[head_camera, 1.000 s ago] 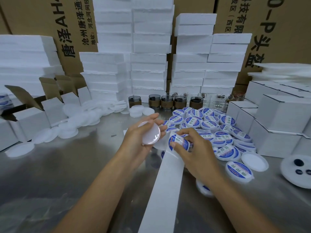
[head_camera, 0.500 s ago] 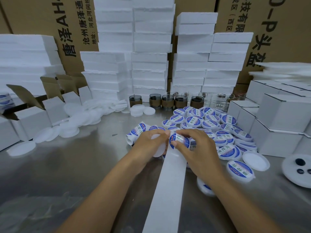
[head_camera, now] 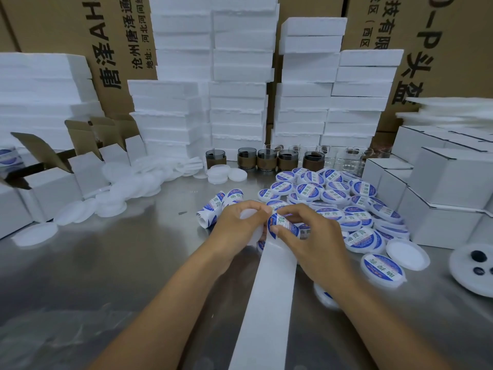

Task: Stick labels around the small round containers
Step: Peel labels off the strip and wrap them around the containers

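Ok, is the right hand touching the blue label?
Touching. The head view shows the right hand pinching the blue label between thumb and forefinger, at the top of the white backing strip.

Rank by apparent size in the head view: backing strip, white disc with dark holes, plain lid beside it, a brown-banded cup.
1. backing strip
2. white disc, cropped at the edge
3. plain lid
4. brown-banded cup, farther back, so unsure

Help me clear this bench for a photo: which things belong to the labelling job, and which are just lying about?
Job: left hand, plain white container, right hand, blue label, backing strip, label roll, labelled containers, unlabelled containers.
Lying about: foam blocks, sleeved glass cups, white cartons, brown shipping boxes.
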The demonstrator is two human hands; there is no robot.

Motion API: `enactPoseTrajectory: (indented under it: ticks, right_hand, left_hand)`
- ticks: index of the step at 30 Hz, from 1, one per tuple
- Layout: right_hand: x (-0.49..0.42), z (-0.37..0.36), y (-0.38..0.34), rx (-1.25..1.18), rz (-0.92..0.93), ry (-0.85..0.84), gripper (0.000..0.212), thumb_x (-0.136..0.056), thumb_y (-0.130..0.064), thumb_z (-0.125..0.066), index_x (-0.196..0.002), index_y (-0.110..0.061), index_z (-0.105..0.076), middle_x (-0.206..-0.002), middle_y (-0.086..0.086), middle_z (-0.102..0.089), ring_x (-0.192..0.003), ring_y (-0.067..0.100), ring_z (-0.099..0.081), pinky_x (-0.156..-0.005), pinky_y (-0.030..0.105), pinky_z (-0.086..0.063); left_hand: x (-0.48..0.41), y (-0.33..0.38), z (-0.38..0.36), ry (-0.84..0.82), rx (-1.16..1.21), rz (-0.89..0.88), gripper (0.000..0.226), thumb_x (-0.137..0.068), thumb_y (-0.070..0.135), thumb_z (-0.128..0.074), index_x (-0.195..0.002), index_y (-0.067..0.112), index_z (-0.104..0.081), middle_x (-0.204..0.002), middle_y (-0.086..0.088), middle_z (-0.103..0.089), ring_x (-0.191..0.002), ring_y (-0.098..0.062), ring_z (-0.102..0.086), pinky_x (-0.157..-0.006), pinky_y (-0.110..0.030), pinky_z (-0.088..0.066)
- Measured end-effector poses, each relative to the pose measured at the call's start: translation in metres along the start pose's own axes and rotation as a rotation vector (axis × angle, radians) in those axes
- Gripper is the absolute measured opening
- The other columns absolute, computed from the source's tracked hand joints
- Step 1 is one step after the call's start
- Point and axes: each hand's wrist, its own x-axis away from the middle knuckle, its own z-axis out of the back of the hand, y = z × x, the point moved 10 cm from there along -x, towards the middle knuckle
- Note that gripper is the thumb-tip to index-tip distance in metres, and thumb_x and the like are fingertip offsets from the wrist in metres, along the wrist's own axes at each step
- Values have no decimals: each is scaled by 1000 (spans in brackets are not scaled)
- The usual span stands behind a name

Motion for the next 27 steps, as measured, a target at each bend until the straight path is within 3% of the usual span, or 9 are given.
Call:
enactPoseTrajectory:
  ticks: [1, 6, 11, 14, 18, 21, 27]
  right_hand:
    - [0, 0, 1, -7, -9, 4, 30, -77, -30, -73, -87, -49, -51, -85, -25, -59, -90, -3, -58, -79, 18, -45]
    - [-1, 2, 5, -91, -45, 30, 26, -74, -28, -76, -90, -37, -58, -82, -27, -60, -87, -10, -57, -71, 2, -40]
    - [-1, 2, 7, -206, -81, 35, 21, -74, -22, -76, -88, -28, -61, -86, -15, -64, -84, -5, -56, -71, 5, -41]
    - [-2, 3, 8, -257, -108, 46, 18, -75, -15, -75, -85, -24, -62, -85, -11, -63, -81, -4, -54, -69, 5, -39]
    - [-2, 3, 6, -273, -99, 46, 19, -76, -11, -74, -82, -22, -60, -83, -9, -61, -77, -1, -53, -67, 8, -39]
    - [-1, 3, 4, -285, -83, 40, 21, -77, -8, -73, -82, -23, -59, -82, -9, -61, -76, 0, -54, -69, 12, -42]
    - [-1, 5, -5, -228, -13, 71, 29, -76, -3, -71, -74, -29, -59, -88, -9, -56, -84, -4, -51, -73, 5, -35]
  left_hand:
    - [0, 0, 0, 2, -10, -4, 19, -87, 30, -63, -69, 29, -69, -95, 3, -65, -95, -22, -59, -85, -35, -51]
    - [2, 5, -2, -22, -14, -44, 22, -89, 30, -61, -68, 30, -68, -97, 5, -63, -96, -20, -57, -77, -30, -48]
    - [3, 9, -3, -25, -41, -60, 21, -91, 29, -58, -71, 27, -65, -86, 3, -62, -82, -17, -57, -67, -25, -49]
    - [5, 11, -7, -64, -16, -60, 20, -90, 25, -59, -72, 24, -65, -87, -6, -62, -81, -23, -58, -82, -39, -55]
    - [6, 10, -10, -77, 6, -44, 16, -90, 23, -60, -74, 22, -65, -85, -9, -61, -75, -20, -58, -82, -37, -55]
    - [4, 7, -9, -63, -3, -23, 15, -89, 24, -61, -75, 23, -66, -91, -11, -62, -82, -23, -59, -87, -41, -54]
    - [-1, 2, -2, -3, -2, -32, 17, -88, 25, -62, -72, 27, -66, -86, 0, -63, -76, -14, -58, -59, -18, -45]
